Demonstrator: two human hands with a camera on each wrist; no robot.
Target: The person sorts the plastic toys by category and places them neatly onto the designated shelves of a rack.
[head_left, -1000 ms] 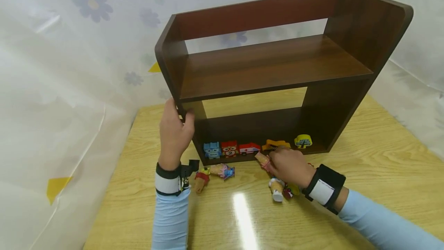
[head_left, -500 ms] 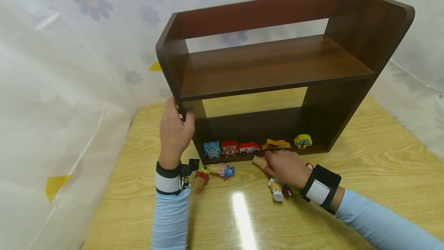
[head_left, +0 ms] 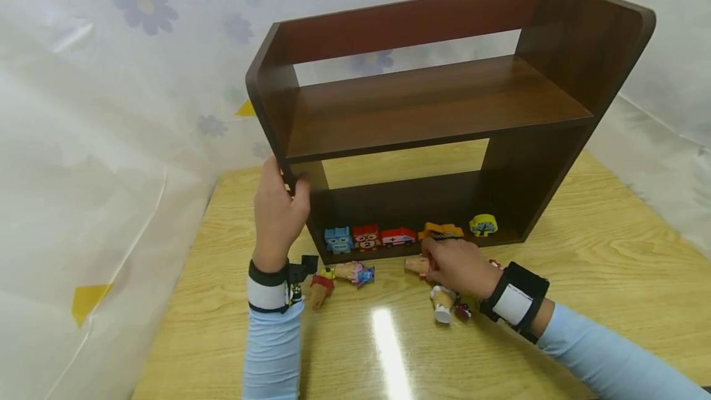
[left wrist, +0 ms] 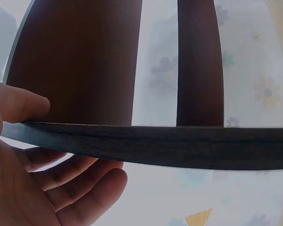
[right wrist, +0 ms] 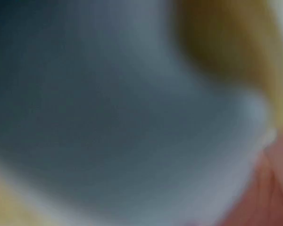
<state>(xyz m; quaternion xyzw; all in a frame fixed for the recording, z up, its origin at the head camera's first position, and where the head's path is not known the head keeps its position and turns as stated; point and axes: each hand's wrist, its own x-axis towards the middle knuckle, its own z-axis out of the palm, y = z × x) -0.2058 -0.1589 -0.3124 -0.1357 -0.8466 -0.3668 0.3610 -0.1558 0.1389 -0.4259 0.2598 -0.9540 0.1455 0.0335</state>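
Observation:
My left hand [head_left: 279,220] holds the left side panel of a dark brown wooden shelf [head_left: 439,100]. In the left wrist view the thumb lies on one face of the panel [left wrist: 179,146], with the fingers [left wrist: 92,193] at the other. My right hand [head_left: 462,268] pinches a small tan-and-pink toy figure [head_left: 416,265] at the table, just before the shelf's bottom edge; the fingers cover part of it. Close under that hand lies a tan-and-white toy figure [head_left: 443,304], beside a dark red toy [head_left: 462,312]. A blurred grey-white shape [right wrist: 132,117] fills most of the right wrist view.
On the bottom board stand a blue owl block [head_left: 339,240], a red owl block [head_left: 366,237], a toy ambulance [head_left: 398,237], an orange vehicle [head_left: 441,231] and a yellow tree [head_left: 483,225]. Two more figures, one pink-and-blue [head_left: 355,273], one red-banded [head_left: 321,289], lie on the table [head_left: 222,338].
My right hand has shifted slightly left with the tan-and-pink figure, which has turned from slanting to lying nearly level. The left hand keeps its hold on the shelf.

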